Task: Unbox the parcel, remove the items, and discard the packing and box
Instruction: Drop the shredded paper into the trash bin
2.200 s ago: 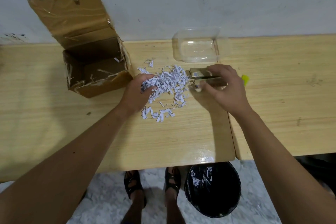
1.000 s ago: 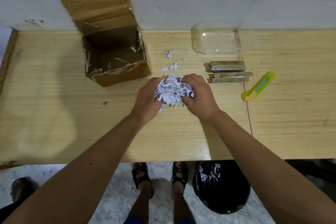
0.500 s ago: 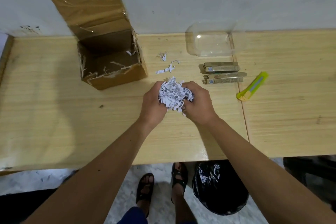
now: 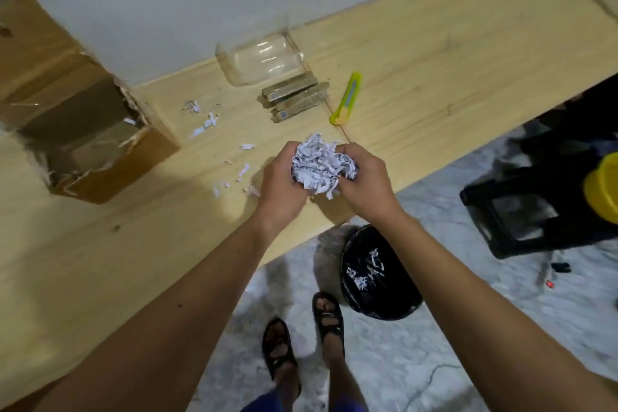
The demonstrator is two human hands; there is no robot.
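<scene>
Both hands, left (image 4: 281,186) and right (image 4: 363,186), are cupping the shreds (image 4: 321,168) from the sides, squeezing since they're light, loose and spilling easily.

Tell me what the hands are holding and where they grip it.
Both hands, left and right, cup a wad of white shredded paper, pressing it from opposite sides.

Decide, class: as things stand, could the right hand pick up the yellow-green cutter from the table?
Probably not yet. The table between the right hand and the cutter is bare, but both hands are cupped around the shredded paper, so it would have to let go first.
</scene>
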